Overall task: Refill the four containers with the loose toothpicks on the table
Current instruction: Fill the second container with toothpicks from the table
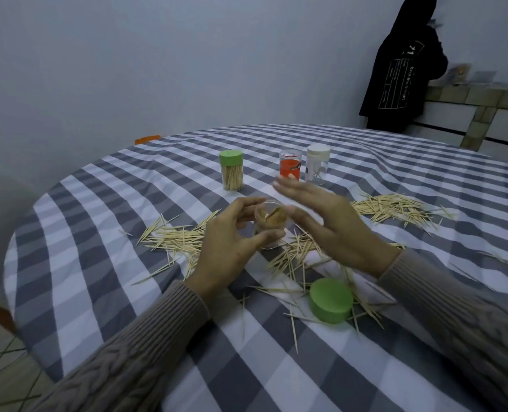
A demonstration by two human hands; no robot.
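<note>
Your left hand (226, 245) curls around an open clear container (269, 224) at centre frame, partly filled; your right hand (333, 224) hovers beside it, fingers straight, holding nothing. Keep the container upright, gather loose toothpicks (175, 237) aligned, then cap with the green lid (330, 300) lower right.
</note>
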